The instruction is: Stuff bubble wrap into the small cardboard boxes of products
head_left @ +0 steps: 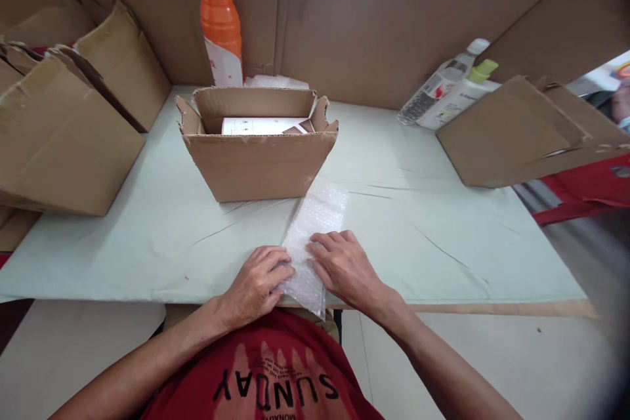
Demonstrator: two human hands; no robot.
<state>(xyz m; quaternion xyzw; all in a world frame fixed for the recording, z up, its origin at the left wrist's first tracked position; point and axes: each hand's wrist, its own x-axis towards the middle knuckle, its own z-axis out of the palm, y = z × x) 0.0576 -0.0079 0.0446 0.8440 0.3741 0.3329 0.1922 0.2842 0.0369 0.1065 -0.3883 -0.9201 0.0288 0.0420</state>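
Observation:
A strip of clear bubble wrap (322,210) lies at a slant near the table's front edge, its lower corner reaching over the edge. My left hand (259,279) grips its left side with curled fingers. Across from it, my right hand (343,268) has bent fingers pressed on the wrap's right side. Whether anything is folded inside the wrap I cannot tell. Just beyond stands an open cardboard box (260,167) with a white printed item (260,125) in it; the wrap's far end touches or nearly touches the box's lower right corner.
Several cardboard boxes (59,138) crowd the left side. An orange bottle (220,20) stands behind the middle box, near more clear wrap (278,82). On the right, a clear bottle (438,85) and a white bottle (457,98) lean beside another cardboard box (512,134). Cardboard panels (369,26) close off the back.

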